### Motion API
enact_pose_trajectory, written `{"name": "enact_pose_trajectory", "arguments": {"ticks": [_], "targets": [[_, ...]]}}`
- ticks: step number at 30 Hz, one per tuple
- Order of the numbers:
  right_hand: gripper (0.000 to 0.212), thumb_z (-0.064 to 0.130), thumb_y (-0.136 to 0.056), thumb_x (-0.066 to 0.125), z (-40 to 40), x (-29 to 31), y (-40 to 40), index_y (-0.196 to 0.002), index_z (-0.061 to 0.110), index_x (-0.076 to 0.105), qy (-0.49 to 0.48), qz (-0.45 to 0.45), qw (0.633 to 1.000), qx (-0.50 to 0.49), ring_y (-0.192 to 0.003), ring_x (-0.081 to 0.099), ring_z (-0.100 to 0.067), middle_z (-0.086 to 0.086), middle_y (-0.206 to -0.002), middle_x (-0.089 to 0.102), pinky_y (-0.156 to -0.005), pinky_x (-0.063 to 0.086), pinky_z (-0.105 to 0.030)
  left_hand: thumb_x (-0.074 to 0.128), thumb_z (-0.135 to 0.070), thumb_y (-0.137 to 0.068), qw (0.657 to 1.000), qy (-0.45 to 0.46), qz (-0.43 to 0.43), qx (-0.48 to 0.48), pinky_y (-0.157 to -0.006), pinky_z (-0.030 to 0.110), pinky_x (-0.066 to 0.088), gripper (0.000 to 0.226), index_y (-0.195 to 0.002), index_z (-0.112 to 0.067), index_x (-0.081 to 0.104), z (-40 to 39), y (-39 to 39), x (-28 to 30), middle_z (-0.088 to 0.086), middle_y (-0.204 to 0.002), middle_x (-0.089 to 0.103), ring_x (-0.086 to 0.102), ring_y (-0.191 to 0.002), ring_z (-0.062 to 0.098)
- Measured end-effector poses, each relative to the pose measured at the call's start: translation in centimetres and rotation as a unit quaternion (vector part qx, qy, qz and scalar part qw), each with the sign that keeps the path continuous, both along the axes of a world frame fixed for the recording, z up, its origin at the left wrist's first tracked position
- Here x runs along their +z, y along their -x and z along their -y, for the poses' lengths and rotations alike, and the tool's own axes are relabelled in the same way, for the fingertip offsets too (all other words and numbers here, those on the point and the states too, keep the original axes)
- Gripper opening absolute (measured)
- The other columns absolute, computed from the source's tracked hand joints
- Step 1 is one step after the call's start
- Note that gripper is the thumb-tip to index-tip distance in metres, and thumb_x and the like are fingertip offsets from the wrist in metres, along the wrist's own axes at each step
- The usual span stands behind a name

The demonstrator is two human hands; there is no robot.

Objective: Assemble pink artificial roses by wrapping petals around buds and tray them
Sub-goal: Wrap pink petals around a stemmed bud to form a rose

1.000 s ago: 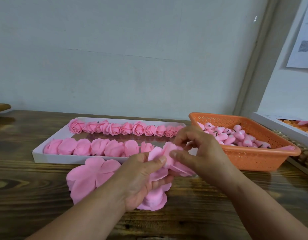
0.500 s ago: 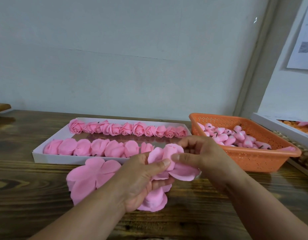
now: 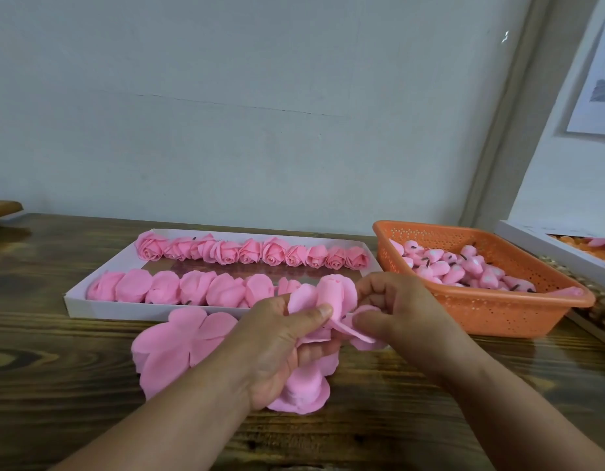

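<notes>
A half-wrapped pink rose (image 3: pixel 335 295) stands upright between my hands, just in front of the white tray (image 3: pixel 90 302). My left hand (image 3: pixel 284 348) grips it from the left, thumb pressed on the bud's side. My right hand (image 3: pixel 392 307) pinches one loose petal (image 3: pixel 358 329) at the rose's right. Under my left hand lies a stack of flat pink petal sheets (image 3: pixel 178 348) on the table. The tray holds two rows of pink roses (image 3: pixel 253 251). An orange basket (image 3: pixel 491 311) at the right holds several pink buds (image 3: pixel 464 266).
The wooden table (image 3: pixel 56 402) runs to a pale wall behind the tray. A second white tray (image 3: pixel 545 246) with orange and pink pieces sits at the far right edge. A wooden object (image 3: pixel 2 207) pokes in at the far left.
The rose has turned upright and its bud now shows at the top. My right hand has dropped from over the rose to its right side and pinches a lower petal.
</notes>
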State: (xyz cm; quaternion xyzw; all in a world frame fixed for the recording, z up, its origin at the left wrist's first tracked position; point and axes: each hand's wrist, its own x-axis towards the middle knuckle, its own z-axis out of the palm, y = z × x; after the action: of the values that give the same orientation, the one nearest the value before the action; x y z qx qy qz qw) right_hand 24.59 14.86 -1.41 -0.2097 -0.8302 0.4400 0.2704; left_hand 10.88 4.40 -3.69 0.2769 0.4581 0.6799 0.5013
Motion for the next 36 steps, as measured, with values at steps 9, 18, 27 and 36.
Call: {"name": "enact_pose_trajectory", "arguments": {"ticks": [9,18,27,36], "targets": [[0.004,0.000,-0.076,0.072,1.2,0.3,0.7,-0.079,0.001,0.071,-0.006,-0.117,0.993,-0.006,-0.062,0.063,-0.015,-0.013,-0.070,0.069,-0.057,0.055,-0.032,0.067,-0.007,-0.078,0.998,0.023,-0.054,-0.001,-0.070,0.031,0.058,0.031,-0.107,0.002,0.065,0.0,0.0,-0.2,0.016,-0.099,0.073,0.070,-0.095,0.028],[0.010,-0.001,-0.080,0.067,1.3,-0.8,0.9,-0.085,0.004,0.074,0.080,-0.133,0.988,0.026,-0.075,0.069,-0.026,-0.012,-0.081,0.073,-0.067,0.057,-0.037,0.075,-0.021,-0.063,0.994,0.030,-0.102,-0.026,-0.086,0.048,0.056,0.049,-0.107,-0.003,0.067,0.3,0.2,-0.4,0.018,-0.101,0.072,0.069,-0.097,0.033],[0.016,-0.002,-0.081,0.065,1.3,-1.7,1.7,-0.072,0.010,0.072,0.099,-0.178,0.974,-0.101,-0.064,0.064,-0.015,-0.009,-0.070,0.071,-0.056,0.051,-0.027,0.054,-0.002,-0.093,0.996,0.062,-0.062,0.022,-0.067,0.035,0.060,0.015,-0.104,0.002,0.064,0.2,-0.1,-0.3,0.018,-0.097,0.073,0.073,-0.079,0.023],[0.014,-0.003,-0.080,0.067,1.3,-0.5,0.7,-0.079,0.011,0.071,-0.052,-0.081,0.995,0.011,-0.084,0.063,-0.014,-0.002,-0.090,0.068,-0.072,0.050,-0.024,0.051,-0.018,-0.095,0.985,0.130,-0.072,0.084,-0.069,0.041,0.058,0.022,-0.107,-0.006,0.063,-0.2,-0.1,-0.3,0.012,-0.082,0.074,0.072,-0.077,0.026]]}}
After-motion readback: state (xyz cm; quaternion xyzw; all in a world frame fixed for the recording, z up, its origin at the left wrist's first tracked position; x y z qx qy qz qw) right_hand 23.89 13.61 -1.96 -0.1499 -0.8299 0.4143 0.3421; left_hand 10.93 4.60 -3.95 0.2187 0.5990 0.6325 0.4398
